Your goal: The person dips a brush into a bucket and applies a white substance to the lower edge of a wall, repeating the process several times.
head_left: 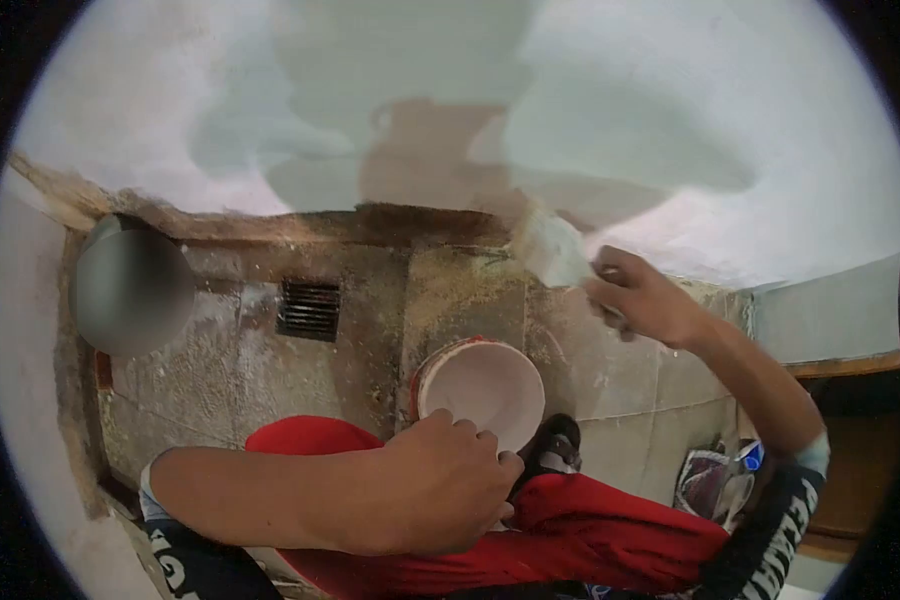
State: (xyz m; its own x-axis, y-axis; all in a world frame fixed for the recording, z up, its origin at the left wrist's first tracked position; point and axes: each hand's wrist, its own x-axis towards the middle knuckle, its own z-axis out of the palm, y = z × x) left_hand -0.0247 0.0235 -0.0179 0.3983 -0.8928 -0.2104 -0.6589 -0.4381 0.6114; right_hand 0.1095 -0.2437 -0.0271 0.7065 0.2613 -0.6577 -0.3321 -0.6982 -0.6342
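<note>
My right hand (640, 298) is closed on the handle end of a wide, whitish paint brush (550, 245), whose bristle end points up and left at the foot of the pale wall (790, 120). Below and left of it, a bucket (482, 390) with a reddish outer side and a whitish inside is near my knees. My left hand (450, 480) lies at the near edge of the bucket with its fingers curled over the rim. The thumb points right, and the palm is hidden.
A rounded grey object (135, 290) stands in the left corner. A dark floor drain (309, 308) lies in the stained tile floor. Plastic bags (705, 480) sit at the lower right, near a brown wooden surface (855, 450). My shoe (558, 445) is beside the bucket.
</note>
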